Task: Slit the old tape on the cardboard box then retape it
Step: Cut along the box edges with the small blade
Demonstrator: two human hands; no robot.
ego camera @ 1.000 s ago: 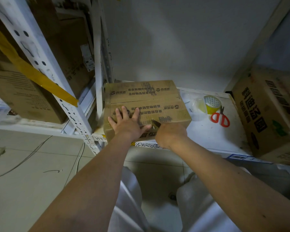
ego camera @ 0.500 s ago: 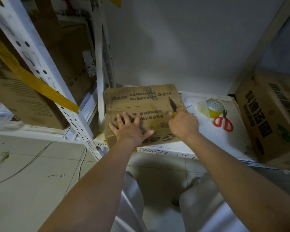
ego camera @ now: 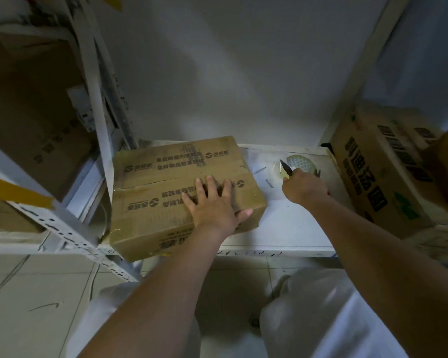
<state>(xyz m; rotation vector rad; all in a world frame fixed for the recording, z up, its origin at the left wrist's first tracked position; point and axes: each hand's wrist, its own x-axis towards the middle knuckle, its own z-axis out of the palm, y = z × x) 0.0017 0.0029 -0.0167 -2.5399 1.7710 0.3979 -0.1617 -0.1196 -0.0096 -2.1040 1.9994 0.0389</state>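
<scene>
Cardboard box (ego camera: 184, 195) on the white shelf (ego camera: 295, 228), our left hand (ego camera: 212, 202) flat and open upon it; our right hand (ego camera: 304, 187), closed round the knife (ego camera: 285, 167), has swung from the seam to the tape roll (ego camera: 299, 164): slitting apparently complete, retaping next

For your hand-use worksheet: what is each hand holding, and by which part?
Right hand grips a knife by its handle; left hand only presses the cardboard box.

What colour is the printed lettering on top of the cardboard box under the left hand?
Dark, near-black print on the plain brown cardboard box, seen in the head view.
</scene>
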